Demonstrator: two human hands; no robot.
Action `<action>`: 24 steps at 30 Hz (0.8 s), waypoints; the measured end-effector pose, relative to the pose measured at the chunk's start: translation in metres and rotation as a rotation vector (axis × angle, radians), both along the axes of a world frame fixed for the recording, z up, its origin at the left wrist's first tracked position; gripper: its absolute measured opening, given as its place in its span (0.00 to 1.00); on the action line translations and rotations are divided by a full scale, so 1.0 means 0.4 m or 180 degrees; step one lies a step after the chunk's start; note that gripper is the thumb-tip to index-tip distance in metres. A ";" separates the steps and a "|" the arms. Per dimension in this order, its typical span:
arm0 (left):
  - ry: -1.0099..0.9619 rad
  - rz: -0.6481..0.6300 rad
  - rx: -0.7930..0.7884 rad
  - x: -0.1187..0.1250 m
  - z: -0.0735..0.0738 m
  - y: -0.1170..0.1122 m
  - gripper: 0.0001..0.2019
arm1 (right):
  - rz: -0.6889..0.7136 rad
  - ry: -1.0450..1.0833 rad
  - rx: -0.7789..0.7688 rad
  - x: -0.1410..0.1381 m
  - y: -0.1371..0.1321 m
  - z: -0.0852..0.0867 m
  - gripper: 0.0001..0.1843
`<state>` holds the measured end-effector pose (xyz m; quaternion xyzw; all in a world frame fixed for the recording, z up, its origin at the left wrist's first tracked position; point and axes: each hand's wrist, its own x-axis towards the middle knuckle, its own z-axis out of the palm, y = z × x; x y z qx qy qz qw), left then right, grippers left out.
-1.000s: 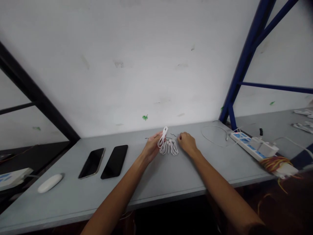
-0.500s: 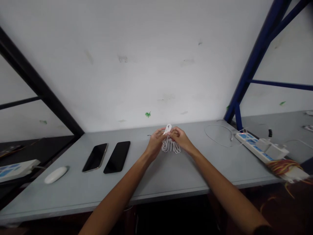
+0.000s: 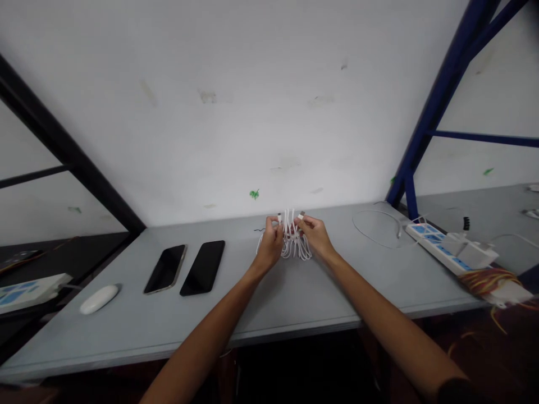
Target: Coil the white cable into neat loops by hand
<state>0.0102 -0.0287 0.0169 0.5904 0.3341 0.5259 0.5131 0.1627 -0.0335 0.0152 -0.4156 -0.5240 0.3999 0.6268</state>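
A white USB cable (image 3: 297, 248) lies in a bundle of loops on the grey table (image 3: 269, 314), near the wall. My left hand (image 3: 270, 242) is closed on one end of it, with a small plug poking up above the fingers. Just to the right, my right hand (image 3: 314, 233) pinches the other end, whose flat metal USB plug shows at the fingertips. Between the hands the loops stand up and spread apart. A short black wire (image 3: 259, 229) lies left of my left hand.
To the left lie two dark-screened phones (image 3: 165, 269) and a white mouse (image 3: 99, 299). At right, a thin white cable (image 3: 373, 242) curves toward a power strip (image 3: 438, 247) with a white adapter plugged in. A blue metal frame (image 3: 427, 120) rises at the table's right end.
My hands have moved slightly apart, each now with a cable end at its fingers. The bundle's upper loops have loosened and fanned out. The phones and mouse have stayed put.
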 end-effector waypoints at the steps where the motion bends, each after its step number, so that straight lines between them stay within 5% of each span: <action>1: -0.0057 0.0041 -0.0035 -0.001 0.001 0.002 0.19 | -0.0039 -0.0103 0.0071 0.004 -0.001 0.004 0.24; 11: -0.0645 0.0196 -0.0046 -0.027 0.032 0.021 0.18 | -0.0473 -0.0362 0.0381 0.060 0.015 0.009 0.22; 24: -0.0143 0.0048 0.0892 -0.036 0.051 -0.001 0.11 | -0.0129 -0.0540 0.1174 0.000 -0.038 0.017 0.11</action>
